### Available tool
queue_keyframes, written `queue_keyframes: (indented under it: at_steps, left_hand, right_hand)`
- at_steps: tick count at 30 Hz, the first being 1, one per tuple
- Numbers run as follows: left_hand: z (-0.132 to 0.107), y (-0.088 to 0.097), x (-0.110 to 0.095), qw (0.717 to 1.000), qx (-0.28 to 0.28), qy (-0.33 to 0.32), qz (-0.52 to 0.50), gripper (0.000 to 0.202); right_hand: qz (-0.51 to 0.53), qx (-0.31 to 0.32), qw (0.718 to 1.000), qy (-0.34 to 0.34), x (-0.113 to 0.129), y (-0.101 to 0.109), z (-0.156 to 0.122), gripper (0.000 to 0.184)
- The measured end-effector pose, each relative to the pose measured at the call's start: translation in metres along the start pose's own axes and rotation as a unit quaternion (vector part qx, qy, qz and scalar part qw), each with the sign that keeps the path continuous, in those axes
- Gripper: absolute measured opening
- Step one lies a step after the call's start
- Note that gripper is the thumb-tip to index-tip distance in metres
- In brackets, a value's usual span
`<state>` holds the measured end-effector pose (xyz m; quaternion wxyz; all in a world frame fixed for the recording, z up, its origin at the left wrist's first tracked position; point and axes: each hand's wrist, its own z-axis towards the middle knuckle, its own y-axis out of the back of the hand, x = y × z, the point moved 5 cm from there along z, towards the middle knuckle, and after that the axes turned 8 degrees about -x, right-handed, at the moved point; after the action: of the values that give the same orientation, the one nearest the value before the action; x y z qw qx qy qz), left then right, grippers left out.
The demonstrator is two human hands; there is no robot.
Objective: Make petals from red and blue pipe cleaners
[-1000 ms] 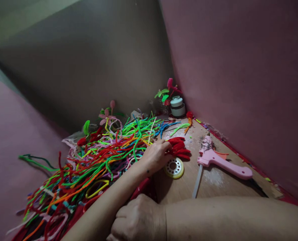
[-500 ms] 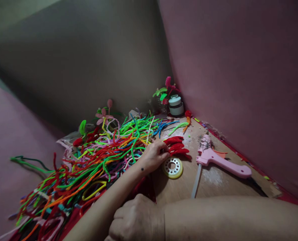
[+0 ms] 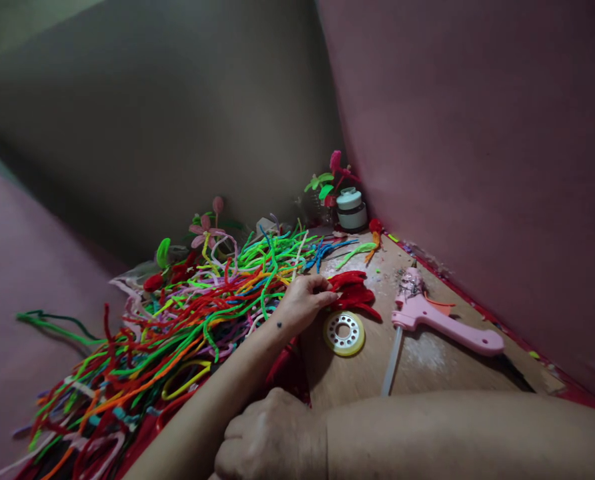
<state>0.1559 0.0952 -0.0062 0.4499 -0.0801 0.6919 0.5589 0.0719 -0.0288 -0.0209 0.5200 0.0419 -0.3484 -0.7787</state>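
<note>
My left hand [image 3: 301,301] reaches forward over the wooden board [image 3: 427,370], its fingertips pinched on a bunch of red pipe-cleaner pieces [image 3: 351,293]. A yellow-rimmed tape roll [image 3: 345,333] lies just below that bunch. My right hand [image 3: 270,437] rests near the bottom edge in a closed fist beside my left forearm. Whether it holds anything is hidden. A big heap of many-coloured pipe cleaners [image 3: 187,313] spreads to the left of my left hand.
A pink glue gun [image 3: 440,317] lies on the board to the right, with a glue stick [image 3: 390,363] near it. A small white jar [image 3: 351,209] and pipe-cleaner flowers [image 3: 327,180] stand in the far corner. Pink walls close in on the right and left.
My left hand has drawn slightly back and up, and the red pieces are now bunched closer under its fingertips. My right fist has stayed in place.
</note>
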Motion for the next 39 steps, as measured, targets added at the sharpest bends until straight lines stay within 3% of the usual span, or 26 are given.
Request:
queue_keyframes:
  at_steps: [4, 8, 13, 16, 19, 21, 31, 39]
  left_hand:
    - [0.002, -0.002, 0.001, 0.999, -0.005, -0.026, 0.043, 0.018]
    - [-0.001, -0.002, -0.002, 0.992, 0.025, -0.049, 0.112, 0.020]
    - [-0.003, 0.004, -0.016, 0.977, 0.048, -0.091, 0.187, 0.026]
    - [0.003, 0.011, -0.023, 0.975, -0.006, -0.094, 0.201, 0.024]
    - [0.011, 0.016, -0.024, 0.949, -0.091, -0.117, 0.278, 0.018]
    - [0.016, 0.013, -0.021, 0.934, -0.108, -0.133, 0.314, 0.015]
    - [0.017, 0.007, -0.013, 0.936, -0.114, -0.142, 0.302, 0.012]
    - [0.012, -0.003, -0.009, 0.938, -0.083, -0.150, 0.301, 0.012]
  right_hand:
    - [-0.001, 0.024, 1.000, 0.000, -0.001, -0.001, 0.001, 0.023]
    - [-0.002, 0.037, 0.999, 0.004, -0.001, -0.005, 0.002, 0.023]
    - [0.004, 0.048, 0.999, 0.011, 0.000, -0.008, 0.005, 0.024]
    - [-0.009, 0.033, 0.999, 0.000, -0.001, -0.007, 0.004, 0.024]
    - [-0.012, 0.019, 1.000, -0.002, -0.001, -0.006, 0.002, 0.023]
    - [-0.012, 0.019, 1.000, -0.003, -0.001, -0.005, 0.001, 0.023]
    - [0.018, 0.088, 0.996, 0.005, -0.001, -0.005, 0.007, 0.024]
    - [0.026, 0.094, 0.995, 0.002, -0.001, -0.008, 0.006, 0.033]
